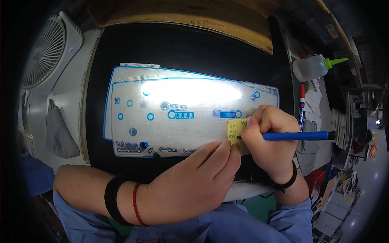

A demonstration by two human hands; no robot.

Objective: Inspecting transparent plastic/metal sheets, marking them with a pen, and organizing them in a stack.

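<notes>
My right hand [273, 139] is closed around a blue marker pen [298, 135], its tip down on a small yellow sticky note [234, 128] that bears dark handwriting. The fingers of my left hand [198, 174] are bunched together at the note's near left edge, gripping it; the left thumb is hidden. Beneath the note lie clear plastic circuit sheets [162, 129] with blue edges, blue rings and comb-shaped printed traces. They overlap slightly askew, and a bright glare covers their upper middle.
The sheets rest on a black work surface [190, 46], with a wooden ledge [194, 20] behind. A white fan [48, 52] and grey cloth [60, 129] are at left. Rightward are a clear squeeze bottle [310, 68] with green nozzle, a red-capped marker [302, 105] and stacked sheets [339, 125].
</notes>
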